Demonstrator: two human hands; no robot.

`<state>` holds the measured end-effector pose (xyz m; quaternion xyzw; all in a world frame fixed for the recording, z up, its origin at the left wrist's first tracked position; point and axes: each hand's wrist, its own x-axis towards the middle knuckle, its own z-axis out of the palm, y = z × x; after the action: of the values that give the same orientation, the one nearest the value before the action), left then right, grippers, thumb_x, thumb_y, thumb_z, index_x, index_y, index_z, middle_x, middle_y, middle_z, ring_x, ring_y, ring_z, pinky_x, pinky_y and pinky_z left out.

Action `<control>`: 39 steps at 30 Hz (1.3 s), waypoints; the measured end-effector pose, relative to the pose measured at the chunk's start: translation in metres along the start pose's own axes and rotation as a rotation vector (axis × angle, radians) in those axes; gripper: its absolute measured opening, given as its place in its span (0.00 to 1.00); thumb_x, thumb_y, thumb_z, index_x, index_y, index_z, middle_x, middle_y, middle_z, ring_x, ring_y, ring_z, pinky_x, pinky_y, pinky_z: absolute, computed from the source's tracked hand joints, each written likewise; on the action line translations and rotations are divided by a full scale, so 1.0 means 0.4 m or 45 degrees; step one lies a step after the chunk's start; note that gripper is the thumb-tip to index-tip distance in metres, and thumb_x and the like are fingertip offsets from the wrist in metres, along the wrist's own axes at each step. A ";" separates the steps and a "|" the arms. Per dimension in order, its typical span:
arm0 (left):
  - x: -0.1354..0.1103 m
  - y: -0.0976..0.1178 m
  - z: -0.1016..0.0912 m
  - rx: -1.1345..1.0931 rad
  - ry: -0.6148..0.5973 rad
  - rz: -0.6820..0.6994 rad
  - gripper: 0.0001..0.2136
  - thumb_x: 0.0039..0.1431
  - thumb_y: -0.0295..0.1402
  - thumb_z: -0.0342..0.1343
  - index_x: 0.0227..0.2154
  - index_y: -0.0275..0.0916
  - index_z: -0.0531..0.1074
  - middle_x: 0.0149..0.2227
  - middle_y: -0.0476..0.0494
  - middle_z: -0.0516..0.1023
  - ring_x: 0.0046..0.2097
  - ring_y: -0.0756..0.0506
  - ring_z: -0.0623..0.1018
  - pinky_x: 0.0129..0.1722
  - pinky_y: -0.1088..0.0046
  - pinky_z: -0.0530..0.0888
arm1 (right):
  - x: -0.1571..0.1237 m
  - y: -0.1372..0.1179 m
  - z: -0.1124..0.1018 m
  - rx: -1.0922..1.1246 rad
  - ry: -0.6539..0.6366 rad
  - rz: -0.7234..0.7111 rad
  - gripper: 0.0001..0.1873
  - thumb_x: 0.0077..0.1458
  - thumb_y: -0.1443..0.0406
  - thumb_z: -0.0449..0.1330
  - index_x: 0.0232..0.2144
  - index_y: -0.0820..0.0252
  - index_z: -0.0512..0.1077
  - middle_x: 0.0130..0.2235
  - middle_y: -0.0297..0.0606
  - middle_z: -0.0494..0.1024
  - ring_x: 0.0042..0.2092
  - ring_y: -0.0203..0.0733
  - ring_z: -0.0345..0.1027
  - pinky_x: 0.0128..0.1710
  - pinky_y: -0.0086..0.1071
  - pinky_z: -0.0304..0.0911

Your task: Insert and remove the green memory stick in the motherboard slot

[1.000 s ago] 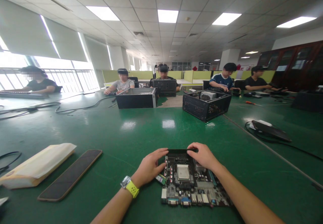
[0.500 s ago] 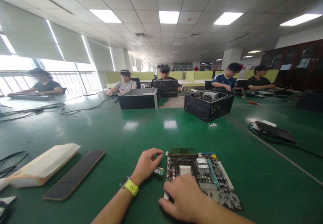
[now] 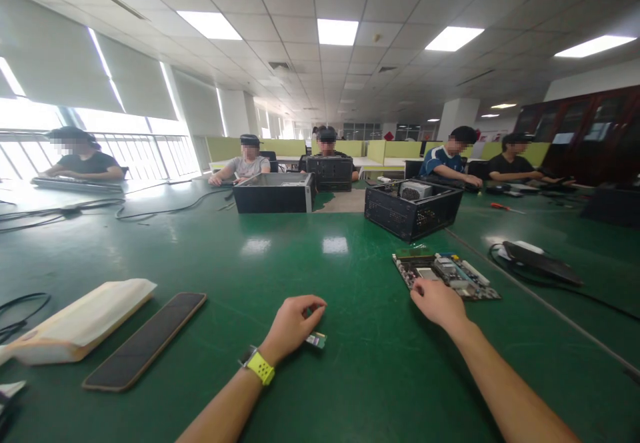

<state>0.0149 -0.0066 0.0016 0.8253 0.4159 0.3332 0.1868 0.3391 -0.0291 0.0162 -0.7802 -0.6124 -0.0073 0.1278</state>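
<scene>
Out at the right, the motherboard (image 3: 457,275) lies about flat, with a pale processor socket and coloured slots. My right hand (image 3: 440,303) grips its near left edge, thumb and bent fingers closed there; the fingertips are partly hidden. Closer in, my left hand (image 3: 294,323), with a lime-banded watch (image 3: 260,368) on the wrist, stays low over the green table with curled fingers. From under its thumb side sticks the end of a small green memory module (image 3: 317,340); the rest is hidden by the hand.
On the left lie a phone-like dark slab (image 3: 145,342) and a pale wrapped package (image 3: 85,320). Two open computer cases, one left (image 3: 273,193) and one right (image 3: 414,208), stand beyond. A black device with cable (image 3: 543,262) lies at right. Several people sit across the table.
My right hand has carried the motherboard away from me and to the right. My left hand has barely shifted, and the memory module stays at it.
</scene>
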 end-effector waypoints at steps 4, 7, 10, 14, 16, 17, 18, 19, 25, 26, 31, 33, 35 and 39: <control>0.001 -0.002 0.005 0.042 0.014 0.043 0.10 0.58 0.35 0.51 0.35 0.39 0.76 0.32 0.47 0.78 0.29 0.50 0.72 0.29 0.77 0.68 | -0.030 -0.039 0.002 -0.008 -0.010 -0.109 0.14 0.50 0.56 0.55 0.30 0.59 0.74 0.33 0.49 0.77 0.35 0.53 0.71 0.31 0.37 0.59; 0.001 -0.002 0.007 0.059 0.014 0.062 0.09 0.58 0.33 0.51 0.36 0.39 0.76 0.34 0.47 0.78 0.28 0.51 0.71 0.30 0.76 0.69 | -0.084 -0.100 -0.017 0.197 -0.192 -0.377 0.16 0.49 0.54 0.57 0.26 0.59 0.75 0.28 0.43 0.77 0.32 0.48 0.71 0.29 0.34 0.58; 0.001 -0.001 0.009 0.020 0.004 0.097 0.08 0.58 0.32 0.52 0.36 0.40 0.75 0.37 0.46 0.77 0.31 0.49 0.73 0.33 0.75 0.71 | -0.142 -0.156 -0.047 0.640 -0.707 -0.756 0.19 0.48 0.52 0.58 0.36 0.58 0.76 0.28 0.37 0.77 0.28 0.41 0.70 0.27 0.29 0.59; -0.001 -0.003 0.013 -0.008 0.000 0.123 0.07 0.56 0.32 0.54 0.36 0.41 0.76 0.44 0.45 0.76 0.42 0.46 0.75 0.41 0.71 0.72 | -0.155 -0.182 -0.055 1.128 -0.830 -0.782 0.23 0.54 0.53 0.53 0.48 0.57 0.69 0.37 0.39 0.78 0.31 0.38 0.72 0.30 0.29 0.63; -0.002 -0.005 0.015 0.020 -0.012 0.105 0.06 0.56 0.32 0.55 0.34 0.41 0.76 0.46 0.46 0.75 0.43 0.45 0.75 0.43 0.70 0.72 | -0.126 -0.169 -0.034 1.078 -0.393 -0.662 0.19 0.54 0.56 0.54 0.44 0.58 0.71 0.41 0.41 0.77 0.39 0.42 0.71 0.39 0.34 0.64; -0.003 -0.005 0.016 0.034 -0.020 0.098 0.06 0.55 0.32 0.55 0.33 0.41 0.76 0.46 0.46 0.75 0.43 0.45 0.75 0.43 0.70 0.72 | -0.107 -0.157 -0.019 0.996 -0.204 -0.616 0.18 0.53 0.57 0.55 0.43 0.58 0.72 0.43 0.42 0.76 0.44 0.44 0.69 0.45 0.37 0.62; -0.003 -0.006 0.017 0.045 -0.032 0.094 0.06 0.55 0.32 0.55 0.33 0.42 0.76 0.47 0.46 0.75 0.43 0.45 0.75 0.43 0.69 0.73 | -0.087 -0.143 -0.001 0.911 -0.081 -0.582 0.18 0.52 0.58 0.56 0.44 0.58 0.72 0.47 0.42 0.75 0.49 0.46 0.66 0.50 0.39 0.59; -0.004 -0.006 0.017 0.053 -0.041 0.091 0.06 0.55 0.33 0.56 0.34 0.42 0.76 0.48 0.46 0.74 0.43 0.45 0.76 0.42 0.69 0.73 | -0.069 -0.128 0.017 0.849 -0.024 -0.555 0.20 0.51 0.59 0.57 0.46 0.58 0.71 0.49 0.43 0.73 0.52 0.47 0.63 0.54 0.41 0.56; -0.006 -0.004 0.017 0.063 -0.078 0.090 0.12 0.55 0.34 0.56 0.42 0.43 0.75 0.51 0.44 0.73 0.43 0.44 0.76 0.40 0.69 0.74 | -0.024 -0.093 0.084 0.798 -0.075 -0.405 0.20 0.53 0.60 0.53 0.47 0.62 0.70 0.47 0.44 0.74 0.49 0.46 0.67 0.51 0.39 0.58; -0.006 -0.003 0.017 0.058 -0.081 0.097 0.13 0.55 0.34 0.56 0.44 0.43 0.74 0.51 0.44 0.73 0.43 0.44 0.76 0.40 0.69 0.74 | -0.025 -0.095 0.085 0.792 -0.074 -0.407 0.19 0.53 0.60 0.53 0.45 0.61 0.71 0.45 0.43 0.75 0.47 0.45 0.68 0.50 0.38 0.59; -0.005 0.007 0.011 0.027 -0.070 0.133 0.14 0.56 0.33 0.55 0.46 0.42 0.72 0.48 0.44 0.74 0.43 0.44 0.76 0.41 0.70 0.74 | -0.036 -0.111 0.079 0.785 -0.024 -0.431 0.14 0.54 0.61 0.52 0.39 0.59 0.73 0.41 0.39 0.76 0.44 0.44 0.68 0.46 0.36 0.60; -0.005 0.010 0.010 0.025 -0.064 0.132 0.13 0.56 0.33 0.55 0.45 0.42 0.73 0.48 0.44 0.74 0.43 0.44 0.75 0.41 0.70 0.73 | -0.036 -0.112 0.079 0.767 -0.014 -0.430 0.14 0.53 0.61 0.53 0.40 0.58 0.72 0.42 0.39 0.76 0.45 0.44 0.67 0.47 0.36 0.59; -0.005 0.011 0.010 0.023 -0.067 0.129 0.13 0.56 0.33 0.55 0.44 0.41 0.73 0.47 0.44 0.75 0.43 0.44 0.75 0.41 0.70 0.73 | -0.037 -0.111 0.079 0.762 -0.015 -0.428 0.15 0.52 0.62 0.54 0.41 0.58 0.72 0.43 0.39 0.75 0.45 0.44 0.66 0.48 0.36 0.59; -0.004 0.008 0.011 0.021 -0.070 0.124 0.12 0.56 0.33 0.55 0.43 0.42 0.74 0.46 0.44 0.75 0.42 0.45 0.75 0.41 0.70 0.73 | -0.041 -0.113 0.078 0.774 -0.021 -0.436 0.13 0.52 0.62 0.54 0.39 0.57 0.73 0.42 0.39 0.76 0.45 0.44 0.66 0.48 0.37 0.59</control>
<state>0.0191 -0.0100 -0.0003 0.8550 0.3726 0.3156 0.1750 0.2871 -0.0285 -0.0079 -0.5924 -0.7095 0.1604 0.3464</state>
